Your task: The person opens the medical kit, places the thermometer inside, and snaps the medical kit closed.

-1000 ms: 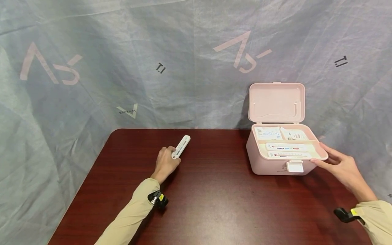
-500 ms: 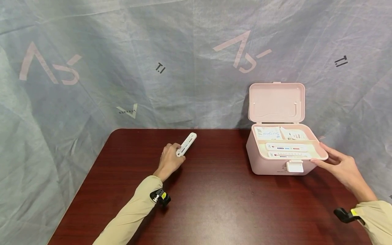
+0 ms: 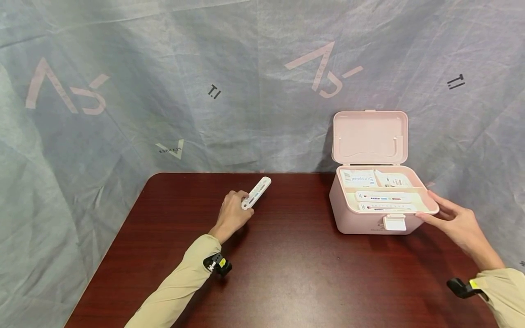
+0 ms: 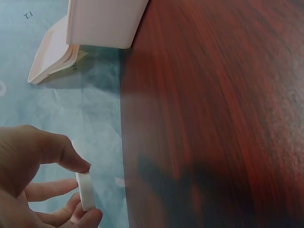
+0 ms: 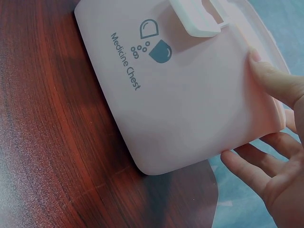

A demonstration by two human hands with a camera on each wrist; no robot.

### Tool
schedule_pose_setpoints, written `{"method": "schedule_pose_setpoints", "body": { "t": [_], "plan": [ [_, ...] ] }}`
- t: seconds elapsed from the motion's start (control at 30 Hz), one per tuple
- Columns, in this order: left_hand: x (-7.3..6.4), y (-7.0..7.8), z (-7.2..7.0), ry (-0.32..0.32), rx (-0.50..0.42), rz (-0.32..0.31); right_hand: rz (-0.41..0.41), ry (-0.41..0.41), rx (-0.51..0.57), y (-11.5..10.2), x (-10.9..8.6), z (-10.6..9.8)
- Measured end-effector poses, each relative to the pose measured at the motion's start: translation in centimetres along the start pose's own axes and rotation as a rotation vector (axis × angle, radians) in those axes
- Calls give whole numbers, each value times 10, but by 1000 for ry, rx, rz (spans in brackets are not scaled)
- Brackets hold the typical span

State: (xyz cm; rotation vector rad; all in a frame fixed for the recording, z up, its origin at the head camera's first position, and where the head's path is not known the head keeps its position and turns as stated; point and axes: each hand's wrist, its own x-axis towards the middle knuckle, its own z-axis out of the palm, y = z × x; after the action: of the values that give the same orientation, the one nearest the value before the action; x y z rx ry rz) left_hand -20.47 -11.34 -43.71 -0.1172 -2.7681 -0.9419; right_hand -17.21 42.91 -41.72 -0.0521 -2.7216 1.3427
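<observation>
My left hand (image 3: 233, 212) pinches one end of a flat white thermometer (image 3: 259, 190) printed with small coloured marks, over the left half of the table. The left wrist view shows the thermometer (image 4: 86, 191) edge-on between thumb and fingers. On the right stands a pink medicine chest (image 3: 346, 216), its lid (image 3: 371, 136) raised. My right hand (image 3: 461, 225) grips the chest's front right corner; in the right wrist view its thumb lies on the front wall and its fingers are along the side. Two similar white thermometers (image 3: 383, 197) lie in the front compartment.
Behind the chest's divider are a packet marked Surgical (image 3: 358, 178) and another white packet (image 3: 393, 180). A white latch (image 3: 395, 222) hangs down in front. The dark red wooden table (image 3: 287, 273) ends at a grey cloth backdrop (image 3: 246, 114).
My left hand has moved to the right and slightly away from me with the thermometer. My right hand and the chest have stayed where they were.
</observation>
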Motion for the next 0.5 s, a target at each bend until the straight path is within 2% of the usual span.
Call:
{"method": "schedule_pose_setpoints", "body": {
  "t": [0.3, 0.5],
  "plan": [
    [-1, 12, 1, -14, 6, 45, -2, 0, -2, -1, 0, 0],
    [0, 18, 2, -30, 4, 66, -17, 7, 36, -1, 0, 1]
  ]
}}
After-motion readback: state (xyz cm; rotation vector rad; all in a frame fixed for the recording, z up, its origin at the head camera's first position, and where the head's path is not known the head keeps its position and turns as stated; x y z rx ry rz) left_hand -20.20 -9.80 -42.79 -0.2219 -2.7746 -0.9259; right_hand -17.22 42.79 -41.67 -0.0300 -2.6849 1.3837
